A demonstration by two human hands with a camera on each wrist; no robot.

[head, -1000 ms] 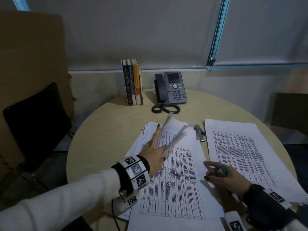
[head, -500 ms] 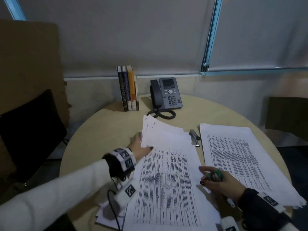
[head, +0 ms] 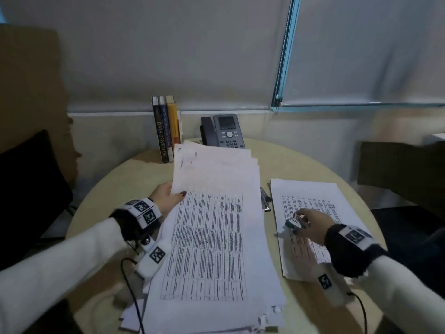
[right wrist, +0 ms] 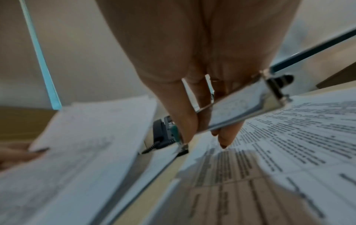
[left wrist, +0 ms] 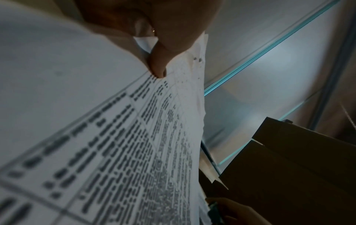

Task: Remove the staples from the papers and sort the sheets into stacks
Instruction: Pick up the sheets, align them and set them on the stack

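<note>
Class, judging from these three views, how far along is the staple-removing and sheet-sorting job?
Done: a loose stack lies on the right of the table. In hand: the left hand pinches a lifted bundle of sheets near its top left corner; the right hand holds the staple remover over the stack. Left: the thick pile beneath.

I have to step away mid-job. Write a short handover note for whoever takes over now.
Left hand grips the upper left edge of the lifted sheets of the middle stack.
Right hand holds the staple remover over the right stack.
Stapler lies on the table between the stacks.
Done: loose sheets lie in the right stack.
Left: the lifted sheets still need placing. Remaining staples cannot be seen.
</note>
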